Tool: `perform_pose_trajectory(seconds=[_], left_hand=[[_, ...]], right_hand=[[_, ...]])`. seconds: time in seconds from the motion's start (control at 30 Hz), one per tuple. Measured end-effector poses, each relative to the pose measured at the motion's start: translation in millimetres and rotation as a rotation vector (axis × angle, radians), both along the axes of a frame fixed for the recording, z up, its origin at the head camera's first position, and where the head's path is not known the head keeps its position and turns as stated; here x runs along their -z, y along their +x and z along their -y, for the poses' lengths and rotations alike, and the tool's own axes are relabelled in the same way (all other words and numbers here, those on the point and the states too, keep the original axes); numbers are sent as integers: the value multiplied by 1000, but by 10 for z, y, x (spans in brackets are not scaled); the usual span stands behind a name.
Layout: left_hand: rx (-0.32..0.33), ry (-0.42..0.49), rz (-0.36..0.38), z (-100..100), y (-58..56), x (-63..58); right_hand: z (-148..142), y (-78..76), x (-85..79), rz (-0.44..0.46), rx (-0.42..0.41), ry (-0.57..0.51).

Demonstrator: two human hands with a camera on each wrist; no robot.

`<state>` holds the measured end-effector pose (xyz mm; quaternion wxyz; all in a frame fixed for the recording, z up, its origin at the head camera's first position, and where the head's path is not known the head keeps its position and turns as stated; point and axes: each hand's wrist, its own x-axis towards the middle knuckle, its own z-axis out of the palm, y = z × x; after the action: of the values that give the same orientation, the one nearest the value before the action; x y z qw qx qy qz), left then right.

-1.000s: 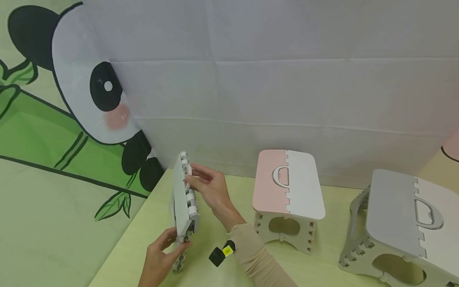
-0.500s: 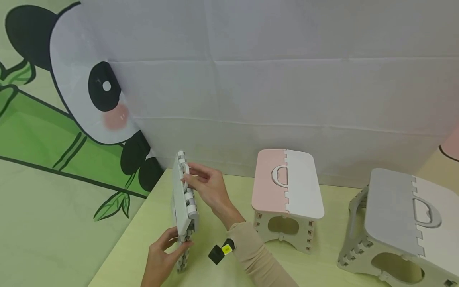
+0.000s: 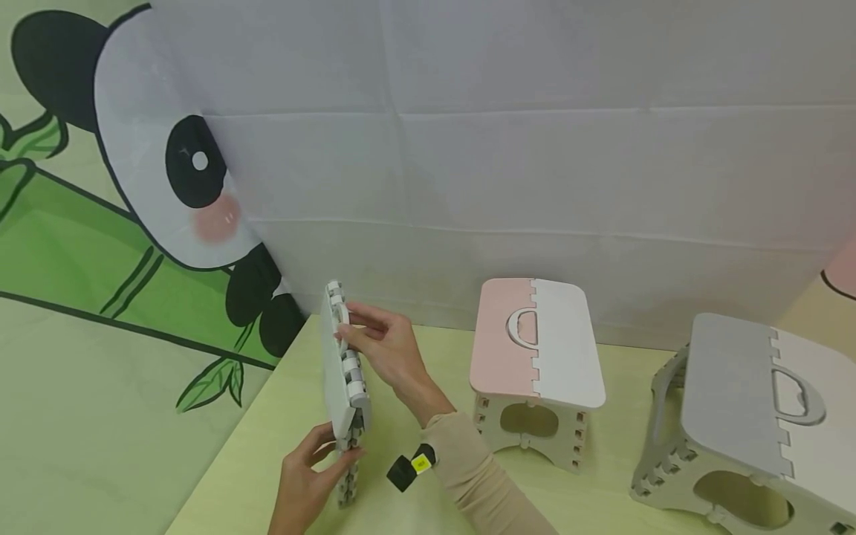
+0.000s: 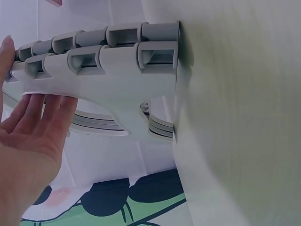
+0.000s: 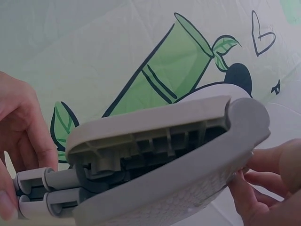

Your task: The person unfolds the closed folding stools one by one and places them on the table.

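Observation:
A folded step stool (image 3: 336, 386), pale grey-white, stands on edge on the table at left in the head view, almost edge-on to me. My right hand (image 3: 391, 349) pinches the carry handle (image 3: 343, 327) near its top. Lower down, my left hand (image 3: 310, 475) grips the folded legs, thumb on the near side. In the left wrist view, the fingers of that hand curl into the cutout of the leg panel (image 4: 117, 82), whose end is right at the tabletop. The right wrist view shows the two top halves (image 5: 169, 183) slightly parted, with ribs visible inside.
An unfolded pink-and-white step stool (image 3: 568, 342) stands right of my hands. Farther right is a larger grey-and-white step stool (image 3: 729, 394), also unfolded. Behind the yellowish table (image 3: 261, 446) hangs a white cloth with a printed panda (image 3: 147, 163).
The folded stool's top has tipped slightly left and its lower end has swung slightly right. My left hand has shifted a little right with it. Both hands keep their hold.

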<state>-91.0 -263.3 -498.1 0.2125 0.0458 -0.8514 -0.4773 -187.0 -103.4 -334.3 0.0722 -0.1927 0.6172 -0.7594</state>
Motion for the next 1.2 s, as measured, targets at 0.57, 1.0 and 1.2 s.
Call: perform_pose_trajectory(seconds=[0.57,1.0,1.2], left_hand=[[-7,32,-24,-63,-20,1],[9,66,-50,-96,-31,25],[-3,67,-54,-111,-37,45]], right_hand=[[110,-119,167,-80,-17,24],[150,-100,133,-125,-14,73],[176,-81,124,-130,-3,97]])
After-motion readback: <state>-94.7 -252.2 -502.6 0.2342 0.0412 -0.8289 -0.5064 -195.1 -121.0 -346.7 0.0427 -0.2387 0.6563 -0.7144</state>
